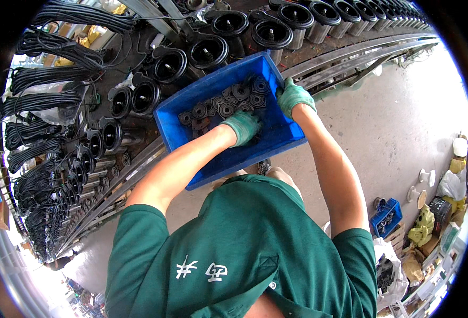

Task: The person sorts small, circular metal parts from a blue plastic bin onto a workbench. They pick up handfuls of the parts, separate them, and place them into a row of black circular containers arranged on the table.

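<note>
Round dark metal parts (pixel 227 109) lie heaped in a large blue crate (pixel 282 132), which sits at a slant in front of the person's body and overlaps the edge of the table (pixel 116 74); what bears its weight cannot be told. Most of the heap is beyond the left hand (pixel 243 127) and to its left, with the nearest pieces right at the glove. That hand reaches down inside the crate, its fingers blurred and partly hidden, so whether it grips a part cannot be told. The right hand (pixel 296 99) is closed over the crate's right rim near the far corner; the parts lie to its left, inside the wall, near but apart from it. Both hands wear green gloves.

Metal cylinders with black round flanges (pixel 271 35) stand along the table beyond the crate, and more line its left stretch, next to bundles of black cable (pixel 43 100). Metal rails (pixel 345 61) run along the table's near edge. On the floor (pixel 382 127), well to the right, a smaller blue crate (pixel 394 212) holds dark pieces, near white and yellow bags.
</note>
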A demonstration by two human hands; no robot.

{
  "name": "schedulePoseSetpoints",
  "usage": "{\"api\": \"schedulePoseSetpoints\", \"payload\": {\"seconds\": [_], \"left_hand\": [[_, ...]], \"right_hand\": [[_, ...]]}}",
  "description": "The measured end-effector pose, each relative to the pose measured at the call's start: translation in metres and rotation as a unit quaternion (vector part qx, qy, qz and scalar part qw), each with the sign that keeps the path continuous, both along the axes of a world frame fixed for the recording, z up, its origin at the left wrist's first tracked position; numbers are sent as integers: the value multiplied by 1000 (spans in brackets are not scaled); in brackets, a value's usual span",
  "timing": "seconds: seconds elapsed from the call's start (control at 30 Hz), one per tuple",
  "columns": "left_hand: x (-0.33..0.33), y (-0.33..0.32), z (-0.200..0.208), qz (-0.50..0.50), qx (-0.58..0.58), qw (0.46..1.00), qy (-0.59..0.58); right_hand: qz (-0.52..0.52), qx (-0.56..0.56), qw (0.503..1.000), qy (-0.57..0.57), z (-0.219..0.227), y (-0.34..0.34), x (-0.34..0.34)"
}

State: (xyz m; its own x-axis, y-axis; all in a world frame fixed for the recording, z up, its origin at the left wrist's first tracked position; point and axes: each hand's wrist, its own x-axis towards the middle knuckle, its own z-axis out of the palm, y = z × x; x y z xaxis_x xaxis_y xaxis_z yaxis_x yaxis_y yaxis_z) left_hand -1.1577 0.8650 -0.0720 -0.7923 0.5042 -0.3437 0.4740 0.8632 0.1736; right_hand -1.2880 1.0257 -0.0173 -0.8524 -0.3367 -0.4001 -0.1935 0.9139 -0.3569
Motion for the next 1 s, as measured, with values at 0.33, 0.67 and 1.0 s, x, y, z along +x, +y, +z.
{"api": "schedulePoseSetpoints", "payload": {"seconds": [0.33,0.67,1.0], "left_hand": [[26,-13,9,102,174,974,-103],[132,-108,117,492,577,647,78],[302,-244,-32,686,696,127,172]], "right_hand": [[1,5,1000,3,3,-2,0],[18,-23,999,31,-14,1,-3],[40,-35,994,99,-55,14,-16]]}}
